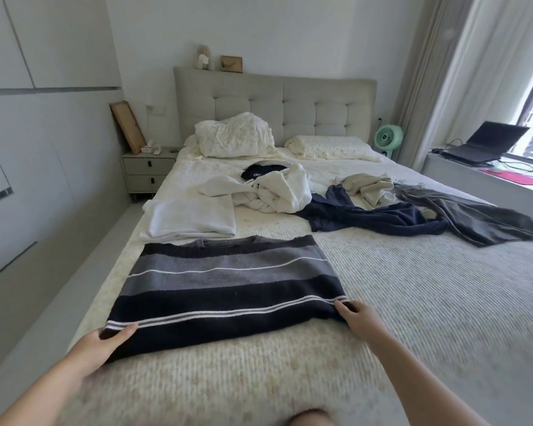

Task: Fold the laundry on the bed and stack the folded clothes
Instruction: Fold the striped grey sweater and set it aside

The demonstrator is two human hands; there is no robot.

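Striped sweater point(228, 290): flat on bed point(413, 302), near left edge.
Left hand point(100, 348): grips near-left hem corner.
Right hand point(359, 318): pinches near-right hem corner.
Folded white garment point(191, 221): just beyond sweater.
Unfolded clothes point(366, 216): mid-bed, right.

knit striped sweater point(225, 287), ribbed matt bedspread point(413, 302)

a striped sweater point(225, 290) in navy, grey and white bands is lying flat on the bed point(413, 302), its two near corners being gripped. just beyond it a folded white garment point(191, 221) is sitting; further off, white point(277, 192), navy point(370, 216), beige point(370, 187) and grey point(474, 216) clothes are lying crumpled.
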